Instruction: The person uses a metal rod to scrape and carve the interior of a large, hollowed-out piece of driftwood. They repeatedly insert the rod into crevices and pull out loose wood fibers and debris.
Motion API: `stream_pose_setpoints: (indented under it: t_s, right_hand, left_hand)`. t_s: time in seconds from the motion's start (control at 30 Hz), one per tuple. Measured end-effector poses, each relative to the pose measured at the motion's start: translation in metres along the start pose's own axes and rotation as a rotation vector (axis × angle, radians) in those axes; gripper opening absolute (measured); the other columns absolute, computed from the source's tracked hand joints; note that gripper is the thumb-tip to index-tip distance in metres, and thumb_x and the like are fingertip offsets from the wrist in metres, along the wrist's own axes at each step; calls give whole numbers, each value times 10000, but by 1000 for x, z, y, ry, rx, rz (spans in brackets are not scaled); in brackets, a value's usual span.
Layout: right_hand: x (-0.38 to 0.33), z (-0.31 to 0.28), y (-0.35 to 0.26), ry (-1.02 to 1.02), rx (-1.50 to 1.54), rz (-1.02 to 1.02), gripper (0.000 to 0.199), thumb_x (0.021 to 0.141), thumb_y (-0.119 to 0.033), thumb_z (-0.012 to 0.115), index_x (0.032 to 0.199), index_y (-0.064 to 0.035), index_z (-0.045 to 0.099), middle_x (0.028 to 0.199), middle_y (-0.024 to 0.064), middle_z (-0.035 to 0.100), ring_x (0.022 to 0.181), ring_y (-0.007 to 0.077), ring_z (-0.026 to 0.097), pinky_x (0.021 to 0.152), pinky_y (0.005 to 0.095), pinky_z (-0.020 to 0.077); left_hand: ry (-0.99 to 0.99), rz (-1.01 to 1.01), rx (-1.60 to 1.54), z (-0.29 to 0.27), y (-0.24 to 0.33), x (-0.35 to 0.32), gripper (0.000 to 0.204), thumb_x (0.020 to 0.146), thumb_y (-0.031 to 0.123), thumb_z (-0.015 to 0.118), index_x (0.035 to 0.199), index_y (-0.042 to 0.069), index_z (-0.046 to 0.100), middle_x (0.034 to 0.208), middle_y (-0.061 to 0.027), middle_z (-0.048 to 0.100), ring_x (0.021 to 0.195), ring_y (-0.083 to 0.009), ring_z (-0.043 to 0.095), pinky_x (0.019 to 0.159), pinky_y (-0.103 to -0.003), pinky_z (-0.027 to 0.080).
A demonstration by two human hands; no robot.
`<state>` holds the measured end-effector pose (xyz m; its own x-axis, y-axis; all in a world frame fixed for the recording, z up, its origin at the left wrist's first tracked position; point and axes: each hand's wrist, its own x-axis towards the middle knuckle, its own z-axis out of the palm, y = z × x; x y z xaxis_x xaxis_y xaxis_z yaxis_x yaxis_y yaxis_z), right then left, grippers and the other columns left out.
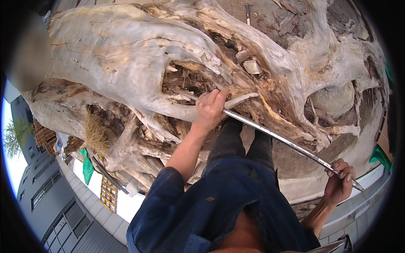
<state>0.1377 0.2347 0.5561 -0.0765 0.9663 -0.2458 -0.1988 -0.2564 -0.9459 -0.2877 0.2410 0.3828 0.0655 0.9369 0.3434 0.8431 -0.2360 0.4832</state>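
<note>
At a hollow grey wooden trunk [105, 50] holding brown debris [184, 78], my left fingers [220, 99] and right fingers [347, 171] grip a long silver metal bar [274, 135].

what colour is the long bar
The long bar is silvery grey, best seen in the head view.

The bar [278, 140] between left hand [211, 107] and right hand [339, 183] is shiny metal, kinda scuffed. The trunk [114, 46] beyond the left hand: smoothish matt wood, but super rough and splintery nearer that hand. Shirt [228, 185] between them's matt cloth.
</note>
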Motion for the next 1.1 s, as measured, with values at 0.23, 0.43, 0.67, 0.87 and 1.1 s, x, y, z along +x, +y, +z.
stream_pose_setpoints:
  t_s: [0.23, 0.43, 0.67, 0.87, 1.1]
  right_hand:
    - [2, 19, 16, 81, 55, 41, 277, 1009, -270, 566, 911, -19, 504, 1029, 247, 622, 741, 277, 567, 748, 420, 502]
    - [5, 16, 0, 90, 7, -27, 261, 1013, -262, 562, 896, -39, 492, 954, 196, 599, 732, 234, 531, 719, 406, 495]
    - [36, -4, -76, 14, 14, -223, 215, 1021, -243, 518, 892, -83, 454, 908, 132, 527, 674, 165, 436, 674, 330, 417]
    - [82, 27, -69, -57, -120, -272, 234, 1043, -265, 480, 901, -84, 438, 919, 137, 536, 672, 146, 451, 671, 303, 418]
    - [122, 0, -109, -107, -162, -304, 318, 1048, -261, 481, 1184, 26, 504, 1015, 160, 552, 733, 129, 485, 726, 279, 409]
  left_hand:
    - [-121, -11, -2, 1, -26, -8, 584, 585, -18, 749, 1154, 26, 626, 755, -89, 577, 622, -285, 609, 554, -399, 485]
    - [-78, 13, 1, -1, -16, -4, 567, 569, -2, 726, 1131, 18, 652, 762, -85, 566, 611, -272, 604, 526, -379, 475]
    - [137, 96, -29, -14, 15, 67, 541, 588, 8, 728, 1124, 13, 655, 760, -63, 544, 585, -231, 598, 505, -345, 461]
    - [135, -12, -18, -17, -10, 58, 592, 554, -30, 733, 1136, 25, 642, 753, -98, 565, 595, -277, 600, 520, -371, 459]
    - [125, -97, -48, -27, -14, 71, 569, 564, -84, 676, 1121, 29, 652, 772, -111, 604, 614, -301, 616, 529, -381, 478]
